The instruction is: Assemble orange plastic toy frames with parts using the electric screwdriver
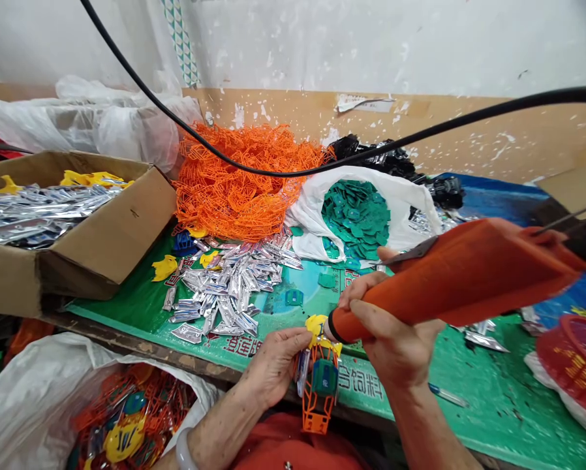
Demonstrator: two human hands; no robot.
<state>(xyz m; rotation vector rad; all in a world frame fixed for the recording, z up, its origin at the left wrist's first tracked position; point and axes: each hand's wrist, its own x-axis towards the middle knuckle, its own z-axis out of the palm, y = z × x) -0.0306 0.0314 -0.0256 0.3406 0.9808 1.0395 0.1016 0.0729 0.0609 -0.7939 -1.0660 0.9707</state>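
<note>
My left hand [273,367] is closed around a small toy assembly [319,385]: an orange plastic frame with a green piece, a yellow piece on top and a silver part at its side. My right hand [388,329] grips a long orange power tool [459,277] whose black tip presses onto the top of the assembly. A black cable [254,171] runs from the tool across the view. Both hands are at the near edge of the green-covered table [449,378].
A pile of silver parts [229,287] lies mid-table beside yellow pieces [164,267]. Behind are a heap of orange frames [239,176], a white bag of green pieces [356,219], a cardboard box [92,241] at left and a red basket [577,365] at right. A bag of finished toys [121,418] sits lower left.
</note>
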